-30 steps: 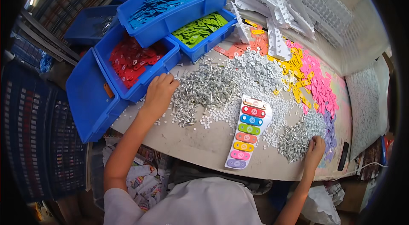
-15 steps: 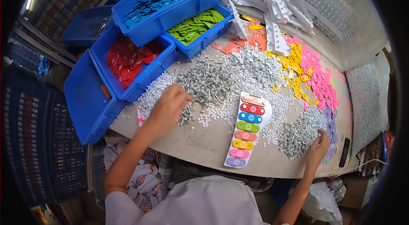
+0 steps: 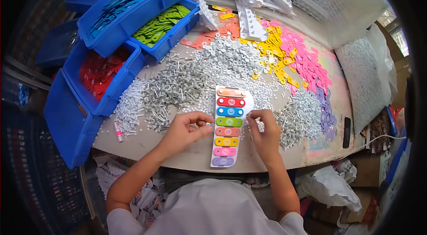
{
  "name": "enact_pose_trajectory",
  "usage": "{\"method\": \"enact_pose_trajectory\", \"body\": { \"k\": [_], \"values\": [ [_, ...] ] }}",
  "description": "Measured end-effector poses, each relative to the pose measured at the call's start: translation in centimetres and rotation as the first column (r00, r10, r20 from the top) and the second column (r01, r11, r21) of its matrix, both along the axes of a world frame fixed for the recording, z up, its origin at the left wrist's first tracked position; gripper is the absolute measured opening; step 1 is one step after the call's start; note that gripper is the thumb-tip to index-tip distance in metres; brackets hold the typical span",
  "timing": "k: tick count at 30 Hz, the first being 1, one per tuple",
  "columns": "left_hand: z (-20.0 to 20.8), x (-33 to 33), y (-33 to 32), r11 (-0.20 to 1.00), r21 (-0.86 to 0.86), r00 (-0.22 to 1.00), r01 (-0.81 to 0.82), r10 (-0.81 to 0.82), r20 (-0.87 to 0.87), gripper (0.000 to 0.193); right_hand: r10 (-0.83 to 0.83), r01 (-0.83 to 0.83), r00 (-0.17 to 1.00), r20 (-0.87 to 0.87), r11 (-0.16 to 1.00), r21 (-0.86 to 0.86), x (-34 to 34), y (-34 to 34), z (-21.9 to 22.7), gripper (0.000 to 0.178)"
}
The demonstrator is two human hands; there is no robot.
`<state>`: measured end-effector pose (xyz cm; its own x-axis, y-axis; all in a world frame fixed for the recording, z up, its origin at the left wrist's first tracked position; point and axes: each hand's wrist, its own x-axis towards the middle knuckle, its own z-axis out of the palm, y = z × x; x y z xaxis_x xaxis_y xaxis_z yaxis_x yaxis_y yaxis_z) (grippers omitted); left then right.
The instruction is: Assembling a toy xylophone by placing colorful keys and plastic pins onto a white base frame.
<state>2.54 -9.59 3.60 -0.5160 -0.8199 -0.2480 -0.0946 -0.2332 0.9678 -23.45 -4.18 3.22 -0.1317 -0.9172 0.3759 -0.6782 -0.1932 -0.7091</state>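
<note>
A white toy xylophone board (image 3: pixel 244 157) lies on the table before me, slightly slanted, with a column of coloured bars. White round caps sit on the ends of the orange bar (image 3: pixel 231 93), red bar (image 3: pixel 231 102) and blue bar (image 3: pixel 229 111). The green bar (image 3: pixel 229 122) shows no such caps. At the board's left edge, beside the green bar, my left hand (image 3: pixel 189 130) has its thumb and fingertips pinched together. Opposite, my right hand (image 3: pixel 265 135) pinches close to the right edge by the blue and green bars. Whatever either hand holds is too small to make out.
Heaps of metal screws (image 3: pixel 178 86), grey washers (image 3: pixel 231 57) and small white pieces (image 3: pixel 129 108) cover the table (image 3: pixel 178 159). Yellow bars (image 3: pixel 275 50), pink bars (image 3: pixel 307 66) and purple bars (image 3: pixel 327 112) lie right. Blue bins (image 3: pixel 106 110) stand left; a black strip (image 3: pixel 346 132) lies right.
Both hands have come inward from the screw heaps at either side to the xylophone board's two edges. The whole view has shifted, so the table things appear further left.
</note>
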Motion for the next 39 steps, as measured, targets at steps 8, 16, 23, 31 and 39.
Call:
{"method": "enact_pose_trajectory", "body": {
  "k": [8, 16, 23, 31, 39],
  "values": [
    [-1.6, -1.9, -0.9, 0.968, 0.252, 0.967, 0.016, 0.049, -0.249, 0.020, 0.080, -0.077, 0.991, -0.111, 0.997, 0.029, 0.9, 0.3, -0.5, 0.018],
    [-3.0, -2.7, -1.7, 0.960, 0.271, 0.968, 0.071, -0.001, -0.252, 0.013, 0.080, -0.089, 0.985, -0.150, 0.995, -0.050, 1.1, 0.4, -0.7, 0.015],
    [-2.8, -3.2, -1.9, 0.978, 0.210, 1.000, 0.011, -0.014, 0.014, 0.040, -0.197, -0.165, 0.782, 0.591, 0.849, 0.502, -0.1, 0.8, -2.1, 0.020],
    [-3.9, -4.1, -3.4, 0.955, 0.242, 0.984, 0.174, -0.157, -0.090, 0.053, -0.275, -0.339, 0.726, 0.630, 0.655, 0.676, -0.6, -0.3, -1.1, 0.022],
    [-5.0, -4.1, -3.2, 0.972, 0.197, 0.986, 0.127, -0.101, -0.135, 0.044, -0.345, -0.353, 0.642, 0.685, 0.660, 0.663, 0.2, -0.4, -1.4, 0.018]
  ]
}}
